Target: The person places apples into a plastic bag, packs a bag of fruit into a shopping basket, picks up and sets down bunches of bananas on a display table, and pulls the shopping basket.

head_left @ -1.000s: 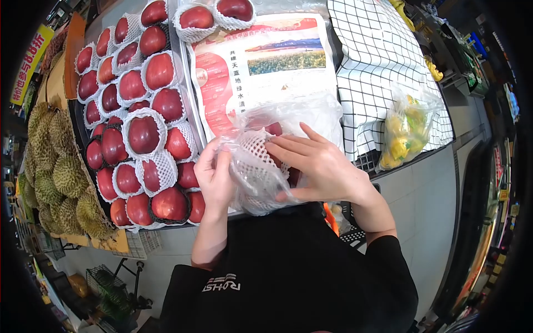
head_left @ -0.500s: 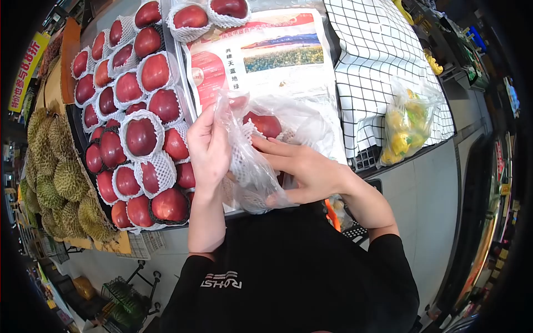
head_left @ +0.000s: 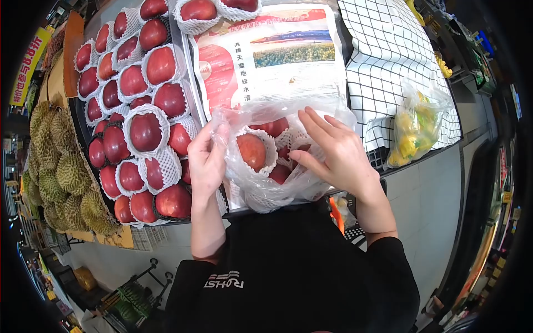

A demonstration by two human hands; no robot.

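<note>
A clear plastic bag (head_left: 265, 195) sits at the table's front edge with its mouth spread wide. Several red apples in white foam nets lie inside, the nearest one (head_left: 251, 152) facing up on the left. My left hand (head_left: 208, 162) pinches the bag's left rim between thumb and fingers. At the right side of the bag's mouth, my right hand (head_left: 341, 155) is open, fingers apart and stretched over the plastic and the apples. Part of the bag's right side is hidden under this hand.
A tray of netted apples (head_left: 145, 132) stands on the left, with durians (head_left: 69, 166) beyond it. Behind the bag lies a printed newspaper (head_left: 294, 61). To the right are a checked cloth (head_left: 369, 61) and a bag of yellow fruit (head_left: 416, 130).
My right hand has moved right and up from across the bag, its fingers spreading. The bag's mouth has widened, showing more apples. My left hand still grips the rim.
</note>
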